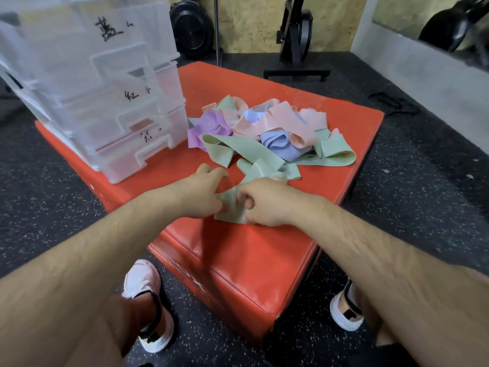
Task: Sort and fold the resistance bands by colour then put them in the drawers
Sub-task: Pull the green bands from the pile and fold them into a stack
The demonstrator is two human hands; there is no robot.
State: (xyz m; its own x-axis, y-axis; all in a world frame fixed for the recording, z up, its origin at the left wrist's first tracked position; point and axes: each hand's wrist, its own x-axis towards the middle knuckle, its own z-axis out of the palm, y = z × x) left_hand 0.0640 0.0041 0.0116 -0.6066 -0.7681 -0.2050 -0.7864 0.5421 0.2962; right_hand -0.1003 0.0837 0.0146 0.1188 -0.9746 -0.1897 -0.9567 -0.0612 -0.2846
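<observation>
A tangled heap of resistance bands point(267, 128) in green, pink, purple and pale blue lies on a red padded box point(238, 250). One green band point(232, 205) trails from the heap toward me. My left hand point(203, 194) and my right hand point(264, 202) both pinch its near end, close together on the box top. A clear plastic drawer unit point(105, 96) with handwritten labels stands at the left of the box, its drawers pushed in.
Black speckled rubber floor surrounds the box. My two feet in white shoes point(148, 300) stand at its near sides. A black equipment stand point(296, 43) and weight plates are at the back, and a white wall runs along the right.
</observation>
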